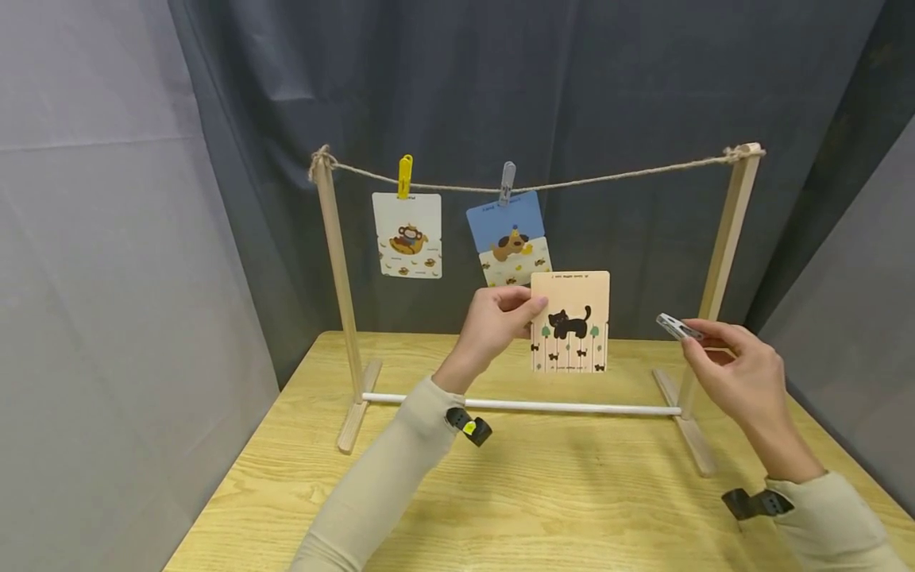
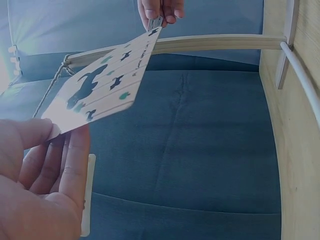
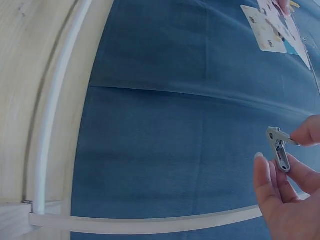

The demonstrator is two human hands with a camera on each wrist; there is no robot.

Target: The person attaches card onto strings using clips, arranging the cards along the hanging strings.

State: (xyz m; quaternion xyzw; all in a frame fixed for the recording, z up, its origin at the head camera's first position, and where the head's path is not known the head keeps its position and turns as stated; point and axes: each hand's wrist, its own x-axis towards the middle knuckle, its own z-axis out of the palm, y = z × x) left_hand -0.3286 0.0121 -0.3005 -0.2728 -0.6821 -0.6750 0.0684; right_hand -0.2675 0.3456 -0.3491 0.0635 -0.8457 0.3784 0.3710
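My left hand (image 1: pixel 496 324) pinches a pale card with a black cat (image 1: pixel 569 322) by its left edge, thumb on the front. The card is held upright below the rope, overlapping the lower corner of a blue dog card (image 1: pixel 509 238) in the head view. To the right, my right hand (image 1: pixel 743 373) pinches a grey clothespin (image 1: pixel 675 326) between thumb and fingers. In the right wrist view this clothespin (image 3: pixel 279 150) stands apart from the card. A grey clothespin (image 1: pixel 507 183) fixes the tilted dog card to the rope (image 1: pixel 629 175).
A monkey card (image 1: pixel 407 238) hangs at the left from a yellow clothespin (image 1: pixel 405 176). Wooden posts (image 1: pixel 731 230) carry the rope, joined low down by a white rod (image 1: pixel 529 406). The frame stands on a wooden table (image 1: pixel 543 492), with a dark curtain (image 1: pixel 443 87) behind.
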